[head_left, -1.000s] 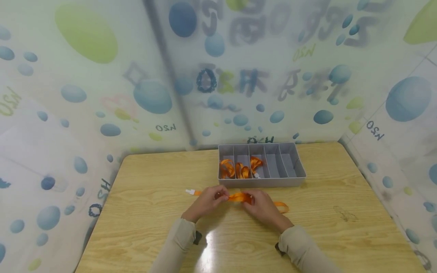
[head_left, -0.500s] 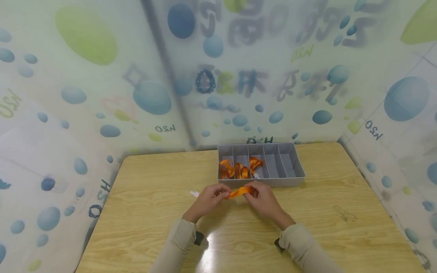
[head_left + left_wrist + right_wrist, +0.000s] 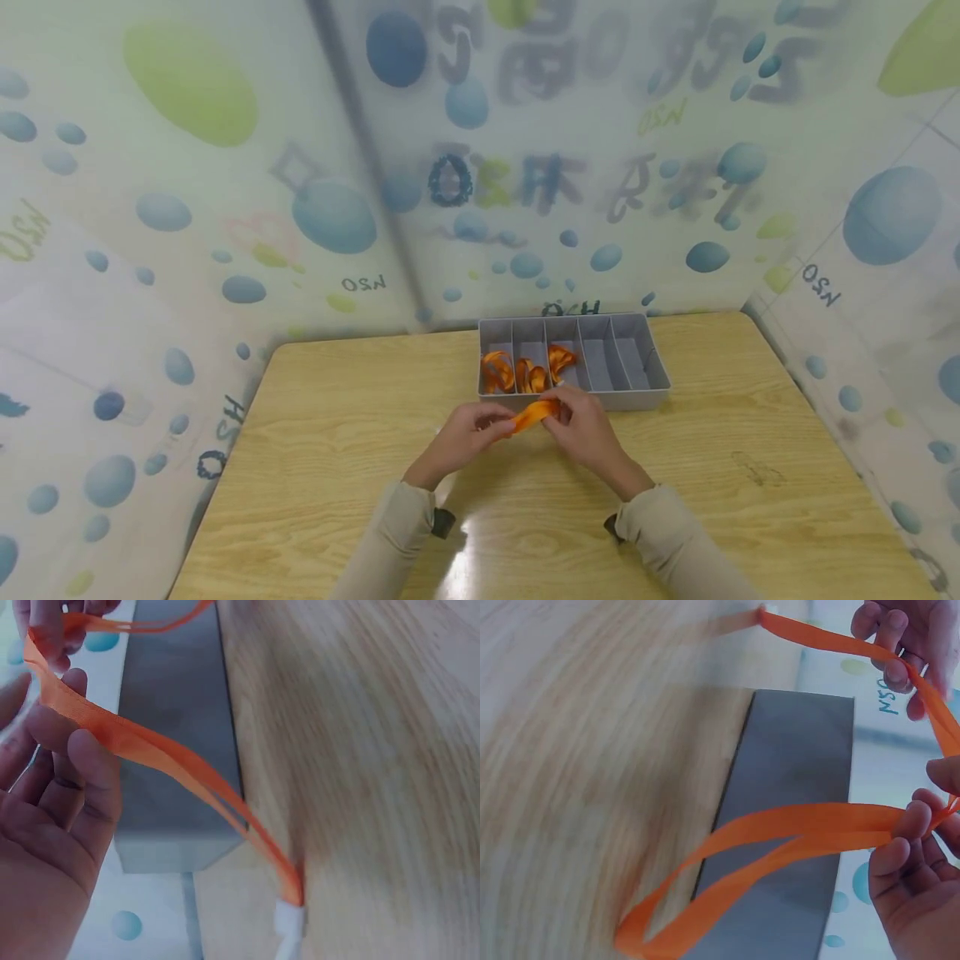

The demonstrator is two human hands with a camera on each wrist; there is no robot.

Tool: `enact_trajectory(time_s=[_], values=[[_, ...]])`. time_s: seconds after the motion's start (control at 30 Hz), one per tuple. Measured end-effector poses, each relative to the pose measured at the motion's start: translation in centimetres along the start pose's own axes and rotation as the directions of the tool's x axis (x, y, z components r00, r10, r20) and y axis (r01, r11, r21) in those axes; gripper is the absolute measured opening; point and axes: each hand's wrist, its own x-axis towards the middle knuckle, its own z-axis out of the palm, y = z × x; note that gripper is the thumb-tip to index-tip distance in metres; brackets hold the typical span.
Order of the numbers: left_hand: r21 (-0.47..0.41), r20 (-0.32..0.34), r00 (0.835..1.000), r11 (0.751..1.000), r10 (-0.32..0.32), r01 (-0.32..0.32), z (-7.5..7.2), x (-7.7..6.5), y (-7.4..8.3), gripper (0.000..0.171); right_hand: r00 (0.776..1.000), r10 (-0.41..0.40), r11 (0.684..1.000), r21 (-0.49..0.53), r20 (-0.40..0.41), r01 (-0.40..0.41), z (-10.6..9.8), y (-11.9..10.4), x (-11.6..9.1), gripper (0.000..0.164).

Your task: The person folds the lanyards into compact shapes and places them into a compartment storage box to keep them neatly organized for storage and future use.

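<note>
An orange lanyard (image 3: 534, 414) stretches between both hands in front of the grey box. My left hand (image 3: 459, 440) pinches it between thumb and fingers. My right hand (image 3: 591, 435) pinches the strap a short way to the right, close to the box's front wall. Seen from the left wrist, the doubled strap (image 3: 161, 754) runs down from the left fingers to a white clip (image 3: 289, 919) near the tabletop. Past the right fingers, the lanyard's looped end (image 3: 705, 919) hangs down in the right wrist view; in the head view the right hand hides it.
The grey divided box (image 3: 630, 401) stands at the table's back edge. Coiled orange lanyards (image 3: 497, 372) lie in its three left compartments; the two right ones show bare floors. Patterned walls (image 3: 337, 292) border the wooden table (image 3: 322, 433) behind and at both sides.
Both hands have come closer together, and the right has risen toward the box. The white clip has drawn in toward the left hand. The loop's end has gone from the head view.
</note>
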Motion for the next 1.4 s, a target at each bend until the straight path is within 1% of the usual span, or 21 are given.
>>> enact_trajectory(time_s=[0.1,0.2,0.3,0.37,0.53,0.63,0.77,0.9,1.0,1.13,1.2,1.3,1.4], values=[[0.032,-0.025,1.0,0.999,0.006,-0.005,0.3,0.1,0.7,0.021,1.0,-0.018,1.0,-0.01,-0.001,0.018,-0.2,-0.2,0.1,0.02],[0.07,-0.045,0.998,0.997,0.041,-0.038,0.5,0.1,1.4,0.018,0.999,-0.04,0.998,-0.039,0.005,0.04,-0.2,-0.5,0.2,0.022],[0.08,-0.059,0.995,0.994,0.078,-0.073,0.7,0.2,1.9,0.014,0.998,-0.067,0.996,-0.057,0.009,0.067,-0.3,-0.7,0.3,0.02],[0.076,-0.065,0.994,0.994,0.088,-0.083,0.7,0.2,2.3,0.014,0.997,-0.081,0.995,-0.054,0.004,0.081,-0.3,-0.9,0.4,0.018],[0.023,-0.063,0.996,0.998,0.064,-0.063,0.6,0.2,2.8,0.017,0.996,-0.089,0.996,-0.03,-0.027,0.088,-0.6,-1.3,0.5,0.014],[-0.051,-0.051,0.998,0.998,0.034,-0.037,0.4,0.2,2.8,0.019,0.995,-0.084,0.996,-0.01,-0.052,0.084,-0.8,-1.5,0.6,0.013],[-0.121,-0.049,0.998,0.992,0.034,-0.04,0.2,0.3,2.7,0.021,0.995,-0.064,0.998,0.021,-0.076,0.066,-1.0,-1.9,1.0,0.012],[-0.135,-0.053,0.998,0.99,0.038,-0.045,0.1,0.3,2.8,0.021,0.997,-0.04,0.999,0.021,-0.064,0.041,-1.3,-2.3,1.3,0.013],[-0.152,-0.057,0.998,0.988,0.025,-0.034,0.1,0.4,3.1,0.02,0.997,-0.048,0.999,-0.025,-0.052,0.047,-1.4,-2.6,1.5,0.012],[-0.156,-0.078,0.996,0.987,0.033,-0.045,0.1,0.5,3.7,0.019,0.996,-0.078,0.992,-0.098,-0.031,0.075,-1.6,-3.1,1.8,0.01],[-0.157,-0.088,0.995,0.986,0.037,-0.05,0.0,0.5,3.9,0.018,0.997,-0.081,0.991,-0.11,-0.011,0.079,-1.7,-3.3,2.0,0.007],[-0.159,-0.096,0.995,0.986,0.03,-0.045,0.0,0.6,4.3,0.017,0.998,-0.067,0.993,-0.093,0.011,0.068,-2.0,-3.6,2.2,0.004],[-0.155,-0.105,0.994,0.987,0.02,-0.036,0.0,0.6,4.6,0.016,0.999,-0.051,0.997,-0.053,0.01,0.052,-2.2,-4.0,2.4,0.005]])
